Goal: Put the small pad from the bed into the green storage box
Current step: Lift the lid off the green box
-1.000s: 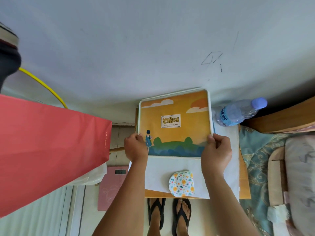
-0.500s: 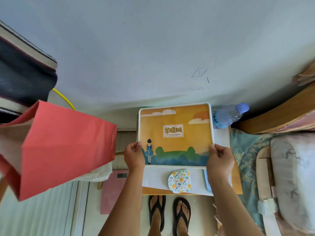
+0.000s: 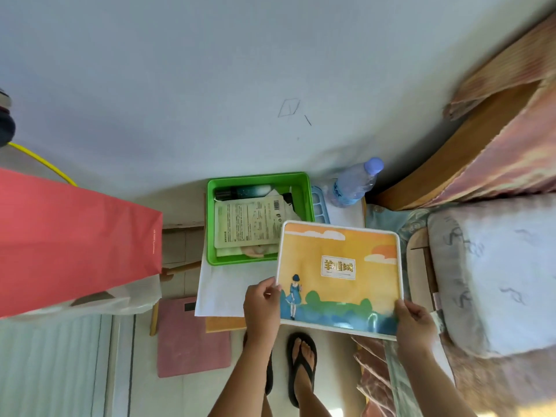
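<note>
I hold an orange illustrated flat board [image 3: 340, 278] by its near corners, my left hand [image 3: 261, 302] on the left one and my right hand [image 3: 413, 323] on the right one. It hangs tilted to the right of the green storage box [image 3: 210, 224] and overlaps the box's near right corner. The box stands open against the wall, with a printed packet [image 3: 249, 224] and a dark tube [image 3: 240, 191] inside. The small floral pad is not visible in this view.
The box rests on white paper [image 3: 222, 290] over a low wooden stand. A water bottle [image 3: 355, 183] and a pale blue rack [image 3: 320, 206] stand right of the box. The bed with a pillow [image 3: 493, 272] is at right, a red paper bag [image 3: 72, 242] at left, and a pink scale [image 3: 192, 338] on the floor.
The orange board has moved right and toward me off the green box, uncovering what is inside. The floral pad seen on the white paper before is now out of sight.
</note>
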Available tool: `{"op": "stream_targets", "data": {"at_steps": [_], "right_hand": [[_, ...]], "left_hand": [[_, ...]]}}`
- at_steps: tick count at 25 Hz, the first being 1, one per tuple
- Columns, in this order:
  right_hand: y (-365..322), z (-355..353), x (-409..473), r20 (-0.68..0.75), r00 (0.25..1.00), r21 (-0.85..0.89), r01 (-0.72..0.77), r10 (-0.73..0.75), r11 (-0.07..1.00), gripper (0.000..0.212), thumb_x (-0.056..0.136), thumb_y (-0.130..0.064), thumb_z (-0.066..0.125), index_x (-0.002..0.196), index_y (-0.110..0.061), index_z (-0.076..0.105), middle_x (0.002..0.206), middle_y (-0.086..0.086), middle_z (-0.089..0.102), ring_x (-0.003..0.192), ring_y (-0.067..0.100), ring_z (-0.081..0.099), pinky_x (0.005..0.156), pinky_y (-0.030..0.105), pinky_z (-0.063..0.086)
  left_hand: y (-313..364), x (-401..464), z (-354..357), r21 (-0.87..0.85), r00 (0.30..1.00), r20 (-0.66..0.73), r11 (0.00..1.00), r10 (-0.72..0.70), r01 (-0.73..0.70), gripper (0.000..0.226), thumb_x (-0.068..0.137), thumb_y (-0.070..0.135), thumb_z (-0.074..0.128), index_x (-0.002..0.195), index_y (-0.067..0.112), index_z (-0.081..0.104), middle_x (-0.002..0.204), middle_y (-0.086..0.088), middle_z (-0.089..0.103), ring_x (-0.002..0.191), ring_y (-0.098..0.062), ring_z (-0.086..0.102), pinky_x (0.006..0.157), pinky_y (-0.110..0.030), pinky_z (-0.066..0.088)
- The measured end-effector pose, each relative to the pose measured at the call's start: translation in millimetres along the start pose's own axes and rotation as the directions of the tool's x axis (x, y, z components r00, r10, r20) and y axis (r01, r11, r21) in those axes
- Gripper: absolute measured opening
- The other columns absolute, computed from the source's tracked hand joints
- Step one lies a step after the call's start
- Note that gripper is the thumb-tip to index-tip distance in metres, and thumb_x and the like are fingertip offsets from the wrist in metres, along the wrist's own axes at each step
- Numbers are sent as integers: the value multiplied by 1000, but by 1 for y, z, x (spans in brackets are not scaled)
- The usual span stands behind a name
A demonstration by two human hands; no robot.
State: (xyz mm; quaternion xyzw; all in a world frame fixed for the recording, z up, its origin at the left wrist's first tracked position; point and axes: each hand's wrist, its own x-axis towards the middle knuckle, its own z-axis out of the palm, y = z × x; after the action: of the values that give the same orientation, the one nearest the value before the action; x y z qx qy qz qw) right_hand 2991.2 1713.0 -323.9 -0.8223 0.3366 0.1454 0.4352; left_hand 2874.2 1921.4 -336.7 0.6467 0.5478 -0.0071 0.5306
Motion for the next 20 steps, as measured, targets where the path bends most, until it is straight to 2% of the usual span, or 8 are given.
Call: {"op": "stream_targets", "data": {"at_steps": [5,7,9,10,12,14,17,20], "right_hand": [[35,-34,22,-156,962,128,-207,225,970,26,90,-13,58,110,2,63,103,14,63,98,30,60,83,30,43],[42,-36,23,-182,925,220,-292,334,931,20,91,-13,56,105,-1,62,94,11,62,83,26,60,69,29,50],[47,-31,23,-169,889,282,-370,426,885,13,92,-13,52,96,-5,61,69,7,64,57,19,60,40,20,48],[48,-26,23,-148,881,294,-394,449,871,16,92,-13,49,94,-3,61,62,8,65,52,19,61,39,22,49],[52,-11,22,-89,879,301,-425,469,853,24,91,-13,47,98,3,63,79,16,68,74,32,67,70,43,58],[52,4,21,-63,865,328,-453,498,829,28,90,-14,47,108,2,61,95,16,61,88,34,61,92,48,50],[48,20,22,-74,866,377,-435,495,818,31,90,-16,52,116,-3,60,102,13,61,94,32,61,88,34,49],[44,32,24,-50,892,291,-417,449,861,29,91,-20,54,111,-2,65,111,18,67,101,38,63,92,46,52]], "left_hand": [[26,-12,57,98,974,179,983,138,-157,32,93,12,49,123,11,59,115,-12,59,108,-23,58,90,-27,43],[26,-14,70,138,963,206,968,177,-207,34,92,8,48,125,11,57,119,-10,59,113,-21,55,93,-25,39],[19,-16,76,209,958,215,950,189,-234,32,91,6,47,121,7,59,121,-13,60,109,-20,54,94,-27,40],[14,-16,78,248,959,221,940,179,-233,32,91,5,47,120,5,59,123,-14,60,109,-20,53,96,-30,40],[3,-15,79,306,962,234,928,142,-212,34,92,7,47,124,6,56,127,-13,58,118,-22,51,101,-31,38],[-7,-15,76,338,962,245,919,124,-204,34,93,7,47,126,7,55,129,-13,58,123,-23,49,101,-28,36],[-17,-15,74,356,962,249,914,110,-197,33,93,7,47,124,8,57,129,-11,58,124,-22,49,102,-27,36],[-24,-12,74,370,962,255,910,94,-187,31,94,8,47,123,8,58,129,-9,58,123,-21,49,102,-27,36]]}}
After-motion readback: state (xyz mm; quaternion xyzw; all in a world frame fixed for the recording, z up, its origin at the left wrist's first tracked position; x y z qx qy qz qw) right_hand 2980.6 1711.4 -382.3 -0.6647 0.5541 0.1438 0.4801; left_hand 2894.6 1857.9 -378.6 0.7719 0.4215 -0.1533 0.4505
